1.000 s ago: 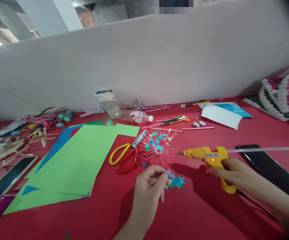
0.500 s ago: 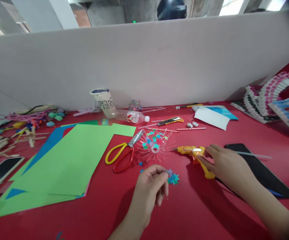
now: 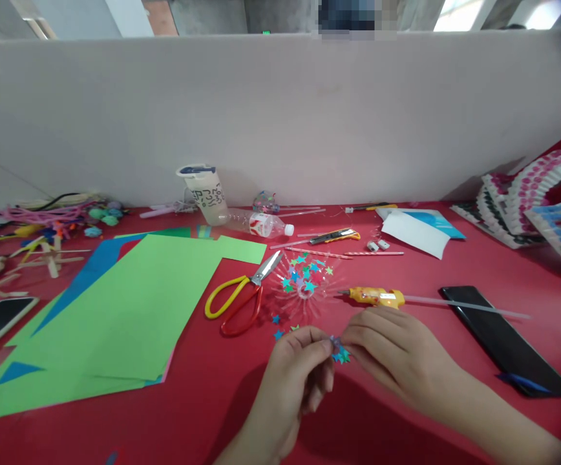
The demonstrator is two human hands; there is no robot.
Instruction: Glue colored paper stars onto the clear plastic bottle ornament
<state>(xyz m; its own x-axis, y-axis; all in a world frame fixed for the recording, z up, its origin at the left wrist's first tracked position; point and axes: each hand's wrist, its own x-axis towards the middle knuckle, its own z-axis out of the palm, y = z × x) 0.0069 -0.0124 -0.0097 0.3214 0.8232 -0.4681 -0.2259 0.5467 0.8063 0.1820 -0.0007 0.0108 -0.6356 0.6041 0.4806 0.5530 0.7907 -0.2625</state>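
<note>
My left hand (image 3: 302, 365) pinches a small purple star (image 3: 335, 342) between thumb and fingertips. From the other side, my right hand (image 3: 397, 345) has its fingertips closed on the same star's edge. Just beneath lie several blue and green stars (image 3: 342, 356), partly hidden by the fingers. The yellow glue gun (image 3: 376, 296) rests beyond my right hand, which hides its handle; a clear glue stick (image 3: 465, 303) sticks out of its back. More stars (image 3: 309, 286) sit on a clear plastic piece with splayed strips (image 3: 304, 303). Scissors with yellow and red handles (image 3: 242, 303) lie open to its left.
Green paper sheets (image 3: 130, 310) cover the left of the red table. A black phone-like slab (image 3: 508, 342) lies at right. Toward the white partition (image 3: 280, 123) are a cup (image 3: 207, 197), plastic bottle (image 3: 261, 225), utility knife (image 3: 336, 236) and striped straws (image 3: 372, 253).
My right hand has let go of the glue gun and moved left to meet my left hand at the purple star. The view has shifted slightly.
</note>
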